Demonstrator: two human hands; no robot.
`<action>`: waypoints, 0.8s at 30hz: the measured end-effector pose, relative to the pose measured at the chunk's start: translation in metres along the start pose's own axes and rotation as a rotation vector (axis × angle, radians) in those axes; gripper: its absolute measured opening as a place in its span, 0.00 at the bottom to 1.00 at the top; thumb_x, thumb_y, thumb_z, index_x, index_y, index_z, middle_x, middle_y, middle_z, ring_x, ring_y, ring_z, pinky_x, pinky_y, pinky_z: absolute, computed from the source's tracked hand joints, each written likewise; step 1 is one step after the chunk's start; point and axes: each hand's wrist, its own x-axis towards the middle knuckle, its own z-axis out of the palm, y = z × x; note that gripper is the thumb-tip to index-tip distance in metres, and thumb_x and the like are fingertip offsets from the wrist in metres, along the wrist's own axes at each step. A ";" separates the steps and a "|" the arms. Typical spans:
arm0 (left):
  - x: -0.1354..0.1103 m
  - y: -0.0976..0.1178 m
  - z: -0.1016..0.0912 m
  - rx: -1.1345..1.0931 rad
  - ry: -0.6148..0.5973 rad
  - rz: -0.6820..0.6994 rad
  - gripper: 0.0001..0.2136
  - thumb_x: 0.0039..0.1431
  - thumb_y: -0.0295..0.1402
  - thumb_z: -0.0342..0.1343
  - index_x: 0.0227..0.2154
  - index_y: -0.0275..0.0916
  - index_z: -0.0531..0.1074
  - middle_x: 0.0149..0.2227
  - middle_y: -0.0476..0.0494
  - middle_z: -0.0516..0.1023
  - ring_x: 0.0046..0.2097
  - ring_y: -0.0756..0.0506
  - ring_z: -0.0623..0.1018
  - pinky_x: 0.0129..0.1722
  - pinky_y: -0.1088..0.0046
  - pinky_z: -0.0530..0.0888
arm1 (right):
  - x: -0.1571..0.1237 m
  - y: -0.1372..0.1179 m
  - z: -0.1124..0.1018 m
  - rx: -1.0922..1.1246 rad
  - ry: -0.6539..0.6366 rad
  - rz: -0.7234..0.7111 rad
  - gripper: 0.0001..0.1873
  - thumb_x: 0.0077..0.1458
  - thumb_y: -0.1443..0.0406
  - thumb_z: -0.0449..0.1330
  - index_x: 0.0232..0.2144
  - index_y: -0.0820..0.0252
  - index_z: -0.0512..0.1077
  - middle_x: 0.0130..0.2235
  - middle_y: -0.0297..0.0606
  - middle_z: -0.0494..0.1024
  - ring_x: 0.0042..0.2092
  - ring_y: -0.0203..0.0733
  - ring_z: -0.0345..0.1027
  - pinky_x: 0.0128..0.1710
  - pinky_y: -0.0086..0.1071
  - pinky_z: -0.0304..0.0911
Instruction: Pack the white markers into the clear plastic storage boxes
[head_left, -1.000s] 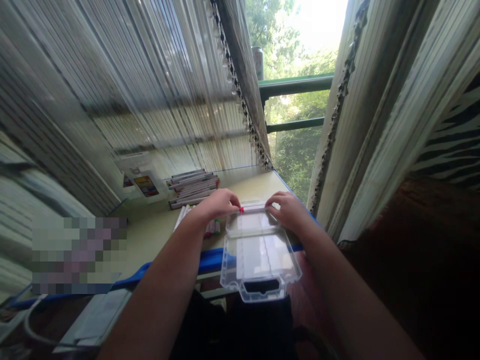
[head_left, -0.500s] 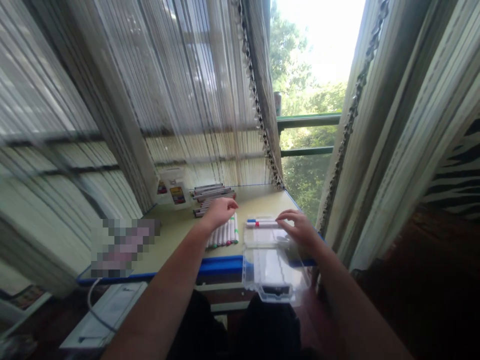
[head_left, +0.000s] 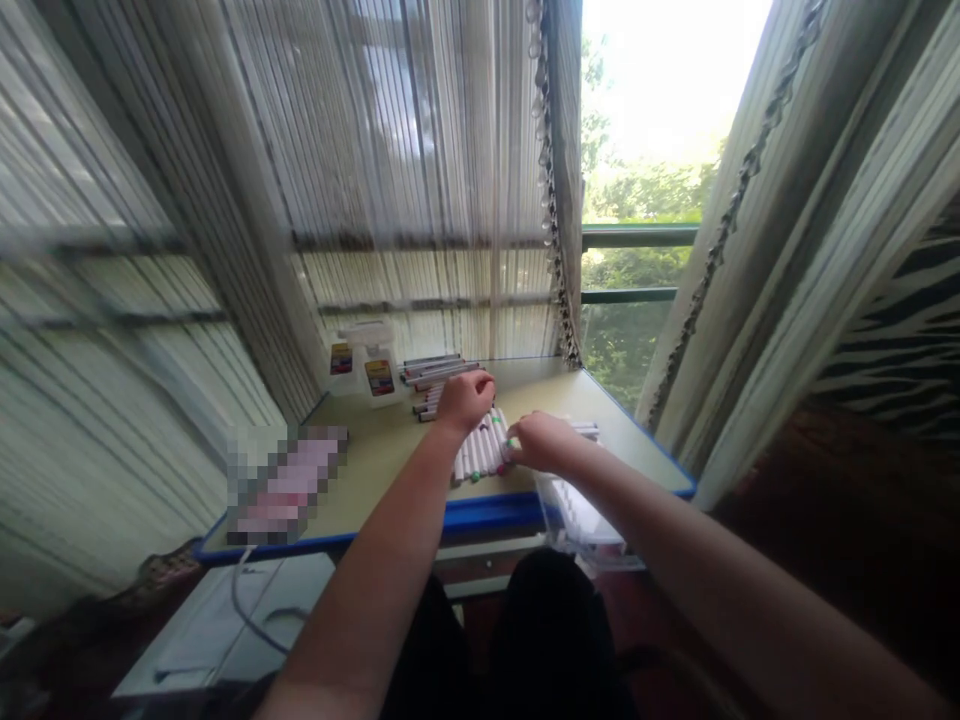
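Note:
A row of white markers [head_left: 478,458] with coloured caps lies side by side on the beige table [head_left: 390,455]. My left hand [head_left: 465,400] rests at the far end of that row with its fingers curled; what they grip is hidden. My right hand [head_left: 544,440] is at the row's right side, fingers pinched on a green-capped marker [head_left: 511,442]. Just right of my right hand a clear plastic box [head_left: 589,520] sits at the table's front edge, partly hanging over it, with a few markers [head_left: 586,431] at its far end.
A second pile of darker markers [head_left: 439,372] lies at the back of the table, beside two small labelled packages [head_left: 379,376]. A blurred-out patch [head_left: 281,485] is on the left. The table has a blue rim [head_left: 480,515]. Striped curtains and an open window lie behind.
My right hand left the clear box and moved left to the marker row, closing on a green-capped marker. My left hand stayed at the row's far end. The view swung left.

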 end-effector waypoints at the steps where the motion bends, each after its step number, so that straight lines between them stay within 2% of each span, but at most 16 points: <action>1: -0.002 0.000 0.000 0.033 0.002 0.000 0.11 0.55 0.33 0.51 0.36 0.38 0.78 0.33 0.43 0.80 0.37 0.45 0.77 0.40 0.72 0.71 | 0.001 -0.003 0.001 -0.002 -0.004 0.032 0.07 0.44 0.66 0.62 0.29 0.58 0.79 0.30 0.46 0.79 0.34 0.50 0.73 0.35 0.37 0.63; 6: -0.007 0.002 0.000 0.086 -0.020 -0.019 0.12 0.54 0.31 0.50 0.35 0.40 0.78 0.35 0.42 0.80 0.39 0.44 0.77 0.41 0.72 0.70 | 0.003 -0.014 0.003 -0.055 -0.021 0.118 0.09 0.45 0.69 0.60 0.30 0.62 0.78 0.30 0.48 0.79 0.32 0.49 0.72 0.32 0.37 0.62; 10: -0.006 -0.002 0.005 0.054 -0.060 -0.012 0.12 0.54 0.31 0.49 0.34 0.38 0.78 0.35 0.40 0.80 0.39 0.44 0.77 0.42 0.71 0.70 | 0.004 -0.017 0.007 -0.048 0.005 0.148 0.19 0.41 0.67 0.63 0.41 0.61 0.76 0.33 0.47 0.79 0.34 0.50 0.72 0.32 0.37 0.63; 12: -0.006 -0.004 0.007 0.034 -0.091 0.008 0.12 0.54 0.31 0.49 0.34 0.38 0.78 0.34 0.39 0.80 0.39 0.43 0.77 0.42 0.70 0.70 | 0.005 -0.018 0.006 -0.031 0.038 0.177 0.22 0.42 0.67 0.62 0.44 0.59 0.74 0.35 0.47 0.80 0.35 0.50 0.73 0.32 0.36 0.63; 15: -0.005 -0.007 0.010 0.002 -0.134 0.044 0.13 0.51 0.28 0.50 0.37 0.37 0.77 0.38 0.39 0.80 0.41 0.43 0.77 0.45 0.69 0.70 | 0.004 -0.017 -0.002 0.011 0.131 0.231 0.18 0.47 0.68 0.57 0.43 0.58 0.74 0.37 0.46 0.80 0.39 0.49 0.74 0.35 0.35 0.65; 19: -0.007 -0.004 0.010 -0.071 -0.207 0.126 0.15 0.49 0.25 0.51 0.39 0.37 0.77 0.42 0.42 0.79 0.45 0.46 0.76 0.49 0.73 0.68 | -0.002 -0.006 -0.025 0.107 0.314 0.248 0.11 0.49 0.68 0.55 0.33 0.60 0.77 0.35 0.43 0.80 0.40 0.46 0.73 0.40 0.34 0.65; 21: -0.009 0.000 0.011 -0.163 -0.253 0.170 0.13 0.53 0.29 0.51 0.40 0.37 0.76 0.40 0.43 0.80 0.42 0.47 0.77 0.45 0.73 0.71 | -0.007 0.004 -0.036 0.186 0.405 0.240 0.10 0.50 0.69 0.56 0.32 0.60 0.77 0.36 0.42 0.80 0.38 0.43 0.74 0.41 0.33 0.65; 24: -0.013 0.007 0.014 -0.265 -0.257 0.282 0.14 0.55 0.38 0.53 0.38 0.37 0.76 0.36 0.43 0.79 0.36 0.47 0.76 0.39 0.73 0.71 | -0.014 0.018 -0.045 0.413 0.522 0.274 0.09 0.52 0.67 0.56 0.34 0.62 0.75 0.32 0.39 0.80 0.30 0.37 0.73 0.34 0.31 0.67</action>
